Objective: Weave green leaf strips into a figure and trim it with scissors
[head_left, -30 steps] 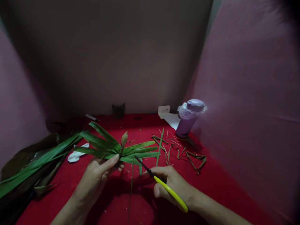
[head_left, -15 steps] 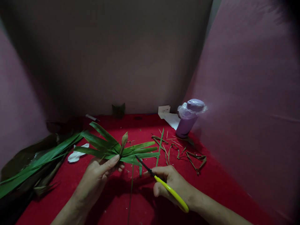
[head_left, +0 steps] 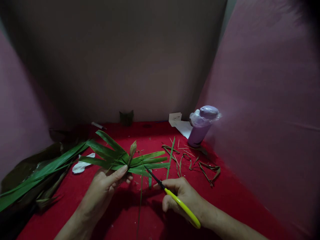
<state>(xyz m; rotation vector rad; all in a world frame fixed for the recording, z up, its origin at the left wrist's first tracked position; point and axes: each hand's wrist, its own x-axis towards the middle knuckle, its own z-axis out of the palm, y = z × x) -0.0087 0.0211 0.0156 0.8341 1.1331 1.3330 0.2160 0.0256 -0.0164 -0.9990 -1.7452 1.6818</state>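
My left hand (head_left: 110,185) pinches a bundle of green leaf strips (head_left: 108,151) between thumb and fingers. The strips fan out left and right, and a dry brownish folded leaf piece (head_left: 132,151) stands up at their centre. In my right hand (head_left: 183,196) is a pair of scissors (head_left: 178,201) with yellow handles and dark blades. The blade tips lie at the right-hand strips, close to a thin stem (head_left: 140,196) that hangs straight down. Whether the blades touch a strip I cannot tell.
Long green leaves (head_left: 47,173) lie on the left beside a crumpled white tissue (head_left: 82,165). Brown leaf scraps (head_left: 210,171) and thin sticks are scattered on the red cloth (head_left: 232,203) at right. Behind them stand a purple cup (head_left: 198,133) with plastic wrap and white papers (head_left: 183,127).
Almost nothing differs. My right thumb and the scissors have shifted very slightly; the leaf bundle in my left hand stays in place.
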